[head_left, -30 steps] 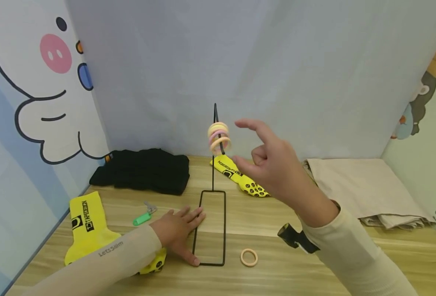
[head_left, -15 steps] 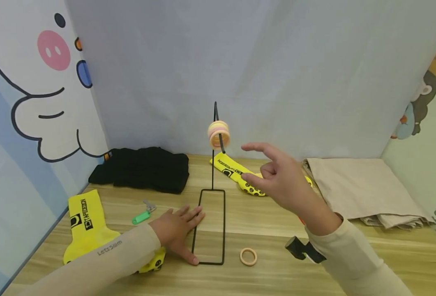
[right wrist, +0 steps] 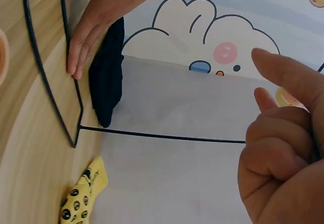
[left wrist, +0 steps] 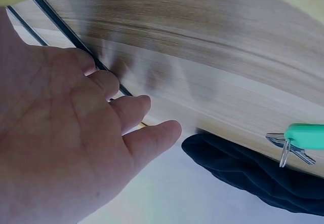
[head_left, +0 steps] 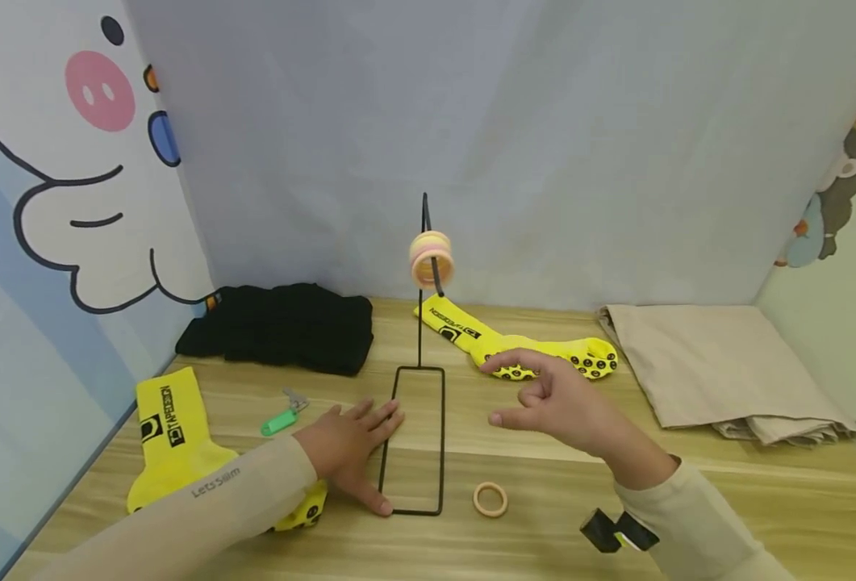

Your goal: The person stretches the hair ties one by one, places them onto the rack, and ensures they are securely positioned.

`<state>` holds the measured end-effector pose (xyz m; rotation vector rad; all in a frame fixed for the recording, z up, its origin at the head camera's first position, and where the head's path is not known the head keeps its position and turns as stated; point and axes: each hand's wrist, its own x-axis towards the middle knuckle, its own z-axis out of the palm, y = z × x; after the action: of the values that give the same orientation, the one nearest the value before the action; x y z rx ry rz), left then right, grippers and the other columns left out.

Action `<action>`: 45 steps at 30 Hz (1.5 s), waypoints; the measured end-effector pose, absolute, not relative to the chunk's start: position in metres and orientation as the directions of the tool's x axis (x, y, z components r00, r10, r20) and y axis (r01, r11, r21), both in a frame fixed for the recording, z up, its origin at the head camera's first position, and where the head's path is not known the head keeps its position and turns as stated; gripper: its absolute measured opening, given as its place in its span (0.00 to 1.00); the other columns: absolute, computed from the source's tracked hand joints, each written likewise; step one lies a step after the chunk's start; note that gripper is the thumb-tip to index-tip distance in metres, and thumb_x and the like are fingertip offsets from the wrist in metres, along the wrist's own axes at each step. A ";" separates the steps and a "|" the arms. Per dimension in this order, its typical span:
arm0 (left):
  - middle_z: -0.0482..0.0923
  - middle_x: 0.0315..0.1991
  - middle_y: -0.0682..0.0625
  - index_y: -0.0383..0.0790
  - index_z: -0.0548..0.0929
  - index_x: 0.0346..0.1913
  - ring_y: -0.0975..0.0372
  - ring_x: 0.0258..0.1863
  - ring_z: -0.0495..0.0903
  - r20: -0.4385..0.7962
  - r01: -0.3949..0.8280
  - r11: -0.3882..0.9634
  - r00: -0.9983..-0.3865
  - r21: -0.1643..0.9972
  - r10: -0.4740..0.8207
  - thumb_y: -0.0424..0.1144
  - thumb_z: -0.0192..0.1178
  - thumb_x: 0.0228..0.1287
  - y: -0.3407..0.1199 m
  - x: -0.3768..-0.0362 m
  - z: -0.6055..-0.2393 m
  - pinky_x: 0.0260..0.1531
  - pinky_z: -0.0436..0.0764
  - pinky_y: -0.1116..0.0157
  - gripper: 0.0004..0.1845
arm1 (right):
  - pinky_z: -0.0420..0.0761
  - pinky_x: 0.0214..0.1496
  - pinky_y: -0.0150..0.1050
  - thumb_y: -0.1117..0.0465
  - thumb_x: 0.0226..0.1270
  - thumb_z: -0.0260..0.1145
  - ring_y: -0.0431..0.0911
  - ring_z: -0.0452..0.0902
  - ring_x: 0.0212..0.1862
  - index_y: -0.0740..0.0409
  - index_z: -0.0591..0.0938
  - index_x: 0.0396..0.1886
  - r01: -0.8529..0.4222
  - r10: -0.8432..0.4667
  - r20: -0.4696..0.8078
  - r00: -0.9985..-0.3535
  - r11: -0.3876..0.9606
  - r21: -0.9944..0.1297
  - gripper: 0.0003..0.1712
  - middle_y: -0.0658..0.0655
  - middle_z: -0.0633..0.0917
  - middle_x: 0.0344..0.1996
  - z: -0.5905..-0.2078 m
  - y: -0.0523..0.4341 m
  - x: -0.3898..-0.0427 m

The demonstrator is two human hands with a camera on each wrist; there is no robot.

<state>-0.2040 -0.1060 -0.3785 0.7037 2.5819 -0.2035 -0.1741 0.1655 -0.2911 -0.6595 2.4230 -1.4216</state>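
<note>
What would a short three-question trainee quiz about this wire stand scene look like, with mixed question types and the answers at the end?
1. True or false: the right hand holds the loose peach ring lying on the wooden table.
2. Multiple choice: the left hand rests flat against A) the black folded cloth, B) the rectangular base of the black wire stand, C) the green key tag.
3. Fill in: the stacked pastel rings hang on the stand's ____.

Key: 1 false, the right hand is above the table and holds nothing; 2 B; 3 hook.
</note>
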 end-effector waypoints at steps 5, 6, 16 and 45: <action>0.35 0.75 0.58 0.54 0.42 0.74 0.53 0.74 0.40 -0.459 0.518 0.855 -0.766 -0.026 0.450 0.80 0.56 0.33 -0.105 -0.204 -0.378 0.67 0.53 0.45 0.65 | 0.60 0.18 0.30 0.61 0.50 0.73 0.36 0.47 0.12 0.56 0.73 0.56 -0.226 -0.556 -0.087 -0.827 0.469 -0.854 0.31 0.44 0.54 0.09 -0.316 0.174 -0.176; 0.35 0.75 0.58 0.54 0.42 0.74 0.53 0.74 0.40 -0.457 0.520 0.854 -0.766 -0.029 0.451 0.80 0.56 0.33 -0.105 -0.203 -0.378 0.67 0.53 0.45 0.65 | 0.59 0.17 0.29 0.62 0.50 0.73 0.36 0.47 0.12 0.56 0.73 0.56 -0.223 -0.560 -0.100 -0.822 0.479 -0.849 0.31 0.44 0.54 0.09 -0.321 0.175 -0.176; 0.35 0.75 0.57 0.54 0.42 0.74 0.53 0.74 0.41 -0.452 0.516 0.856 -0.767 -0.012 0.456 0.79 0.56 0.33 -0.106 -0.203 -0.377 0.67 0.53 0.45 0.65 | 0.55 0.17 0.28 0.75 0.47 0.66 0.37 0.47 0.14 0.57 0.72 0.55 -0.150 -0.623 -0.256 -0.739 0.524 -0.839 0.31 0.44 0.53 0.10 -0.363 0.181 -0.179; 0.37 0.75 0.56 0.53 0.43 0.74 0.52 0.74 0.42 -0.436 0.521 0.853 -0.771 -0.015 0.463 0.79 0.56 0.33 -0.107 -0.203 -0.378 0.66 0.54 0.44 0.65 | 0.61 0.19 0.27 0.79 0.42 0.63 0.37 0.58 0.16 0.57 0.77 0.35 -0.193 -0.633 -0.325 -0.703 0.610 -0.769 0.20 0.48 0.73 0.23 -0.393 0.171 -0.180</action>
<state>-0.2027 -0.1066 -0.3783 0.7276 2.6051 -0.1879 -0.1800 0.1711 -0.3932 -0.6482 2.2479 -0.9785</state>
